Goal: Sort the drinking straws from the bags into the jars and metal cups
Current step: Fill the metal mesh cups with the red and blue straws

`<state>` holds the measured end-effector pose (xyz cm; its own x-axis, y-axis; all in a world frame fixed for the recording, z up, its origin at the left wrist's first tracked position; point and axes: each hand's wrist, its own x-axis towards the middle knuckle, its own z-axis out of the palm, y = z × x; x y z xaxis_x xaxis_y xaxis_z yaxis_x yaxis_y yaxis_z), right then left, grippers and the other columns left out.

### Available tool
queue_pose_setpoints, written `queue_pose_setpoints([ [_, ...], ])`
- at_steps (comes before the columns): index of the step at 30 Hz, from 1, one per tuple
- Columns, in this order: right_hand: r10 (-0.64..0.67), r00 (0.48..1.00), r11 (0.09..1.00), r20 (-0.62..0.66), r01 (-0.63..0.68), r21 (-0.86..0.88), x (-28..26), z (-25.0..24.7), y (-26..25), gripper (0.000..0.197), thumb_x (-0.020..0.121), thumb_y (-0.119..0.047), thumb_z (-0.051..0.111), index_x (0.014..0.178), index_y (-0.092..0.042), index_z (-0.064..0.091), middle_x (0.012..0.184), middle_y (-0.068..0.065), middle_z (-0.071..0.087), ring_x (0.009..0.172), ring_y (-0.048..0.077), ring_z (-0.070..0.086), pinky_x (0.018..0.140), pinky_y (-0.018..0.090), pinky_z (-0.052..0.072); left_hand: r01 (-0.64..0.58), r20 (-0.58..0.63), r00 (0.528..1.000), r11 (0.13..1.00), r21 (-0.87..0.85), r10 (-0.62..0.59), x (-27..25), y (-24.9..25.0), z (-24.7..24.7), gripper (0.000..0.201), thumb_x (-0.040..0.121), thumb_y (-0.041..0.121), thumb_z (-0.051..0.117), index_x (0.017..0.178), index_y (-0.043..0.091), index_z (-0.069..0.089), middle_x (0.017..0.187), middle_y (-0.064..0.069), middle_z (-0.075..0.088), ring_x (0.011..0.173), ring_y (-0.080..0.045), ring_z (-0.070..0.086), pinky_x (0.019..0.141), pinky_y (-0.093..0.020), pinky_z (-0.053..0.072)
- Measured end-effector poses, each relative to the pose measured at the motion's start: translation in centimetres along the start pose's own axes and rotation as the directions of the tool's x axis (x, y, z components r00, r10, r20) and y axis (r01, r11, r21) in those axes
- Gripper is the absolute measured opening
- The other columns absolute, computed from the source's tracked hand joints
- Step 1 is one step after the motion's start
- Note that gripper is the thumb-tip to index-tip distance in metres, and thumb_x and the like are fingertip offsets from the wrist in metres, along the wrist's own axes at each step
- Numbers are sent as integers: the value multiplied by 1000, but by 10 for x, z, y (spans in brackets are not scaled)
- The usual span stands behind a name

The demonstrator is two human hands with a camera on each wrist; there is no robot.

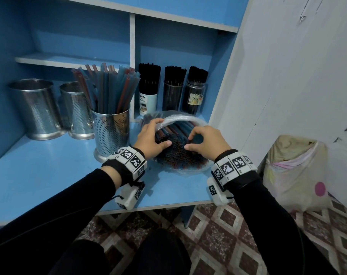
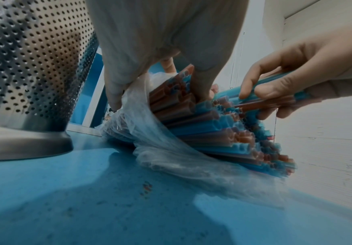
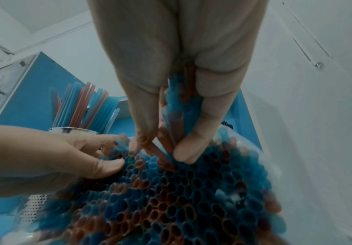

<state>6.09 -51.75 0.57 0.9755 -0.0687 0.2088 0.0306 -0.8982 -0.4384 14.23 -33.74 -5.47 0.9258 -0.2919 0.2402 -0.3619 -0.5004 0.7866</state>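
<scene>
- Steel perforated cups: two empty metal cups (image 1: 34, 108) stood far left of the bag (image 1: 180, 124); a third cup (image 1: 111, 132), just left of it, already held blue and red straws.
- Left hand (image 1: 150, 137) pinched the bag's clear plastic rim, thumb pressing the straw ends.
- Loose straws (image 1: 178, 153) lay inside the bag, open ends facing out. Light, slick, easy to crush I'd say, so grab a small bunch mid-length.
- Right hand (image 1: 206, 139) pinched a few straws, at the bag's right.
- Jars (image 1: 173, 90) of black straws stood behind the bag.
</scene>
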Motion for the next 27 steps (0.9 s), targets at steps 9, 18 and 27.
queue_pose_setpoints([
  [9,67,998,995,22,-68,72,-5,-22,-9,20,76,-4,72,90,-15,64,100,5,59,78,24,67,70,34,56,-11,2,1000,993,118,11,0,3,-2,71,84,38,73,143,31,34,149,-9,35,139,-29,31,115,-46,29],
  [18,59,995,986,77,-71,150,-31,-62,-19,20,75,-2,69,90,-15,66,91,1,62,51,8,64,52,15,52,-605,103,795,769,207,597,7,54,15,80,75,36,76,143,19,39,146,-1,41,138,-16,33,115,-31,27],
  [27,-136,984,989,-116,142,50,-67,-108,-39,35,80,-29,74,112,-31,61,88,-20,56,78,-6,54,66,1,38,-535,97,839,844,-27,535,25,106,33,11,77,9,64,78,17,57,71,2,61,63,-7,54,61,-28,44],
])
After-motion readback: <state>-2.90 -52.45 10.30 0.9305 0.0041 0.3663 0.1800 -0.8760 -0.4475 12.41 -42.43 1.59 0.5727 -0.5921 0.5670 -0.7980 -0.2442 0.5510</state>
